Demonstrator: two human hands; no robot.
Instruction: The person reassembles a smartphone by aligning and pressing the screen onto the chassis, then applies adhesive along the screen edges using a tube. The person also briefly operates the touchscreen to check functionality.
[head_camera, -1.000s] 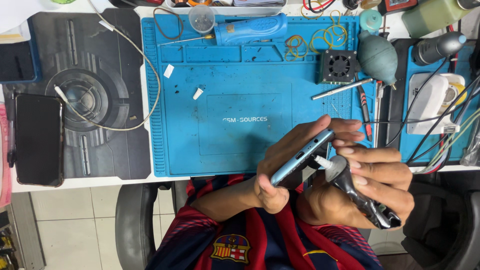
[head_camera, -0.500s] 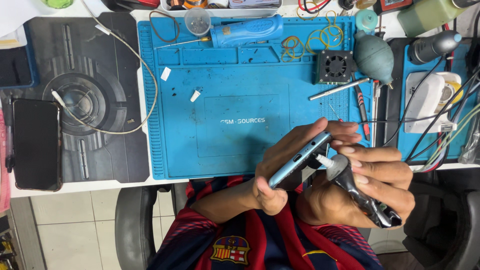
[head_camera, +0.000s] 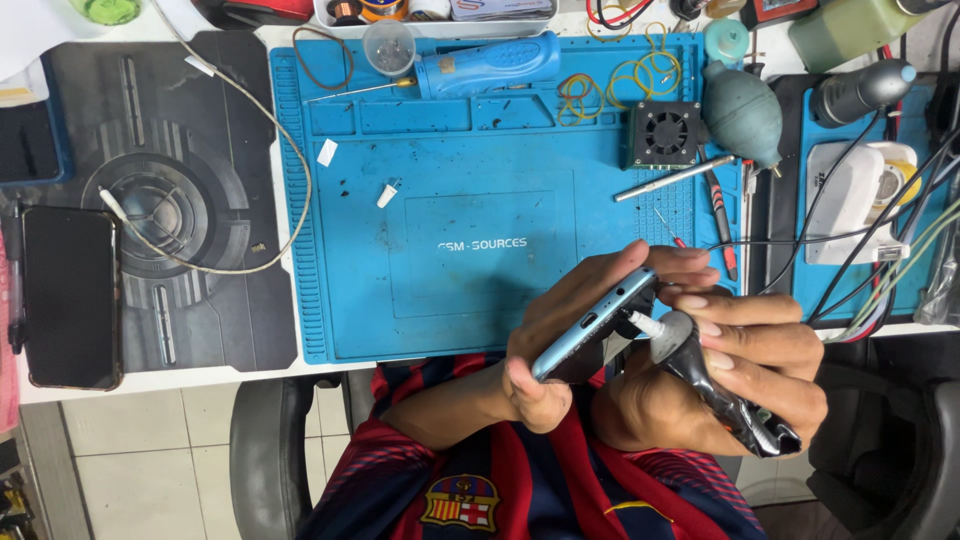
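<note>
The person holds a light-blue smartphone (head_camera: 592, 328) edge-up in front of the chest, just past the near edge of the blue silicone work mat (head_camera: 480, 210). The left hand (head_camera: 570, 335) is wrapped around it, thumb on the near edge and fingers curled over the far side, so the slim frame with its small ports faces the camera. The right hand (head_camera: 745, 360) is closed around a crumpled black glue tube (head_camera: 715, 385), whose white nozzle (head_camera: 645, 323) touches or all but touches the phone's edge.

The phone looks light and stiff, but likely fragile at the glass and slippery along its smooth frame (a grip across both long edges, as here, seems the safest hold). The tube is soft and will deform under pressure, so it probably wants a gentle squeeze near the middle.

On the mat lie a blue electric screwdriver (head_camera: 485, 65), a small black fan (head_camera: 665, 132), a teal dust blower (head_camera: 742, 112) and yellow rubber bands (head_camera: 610, 80). A second phone (head_camera: 70, 297), dark and face-up, rests well apart on the grey mat (head_camera: 170, 200) to the left.
</note>
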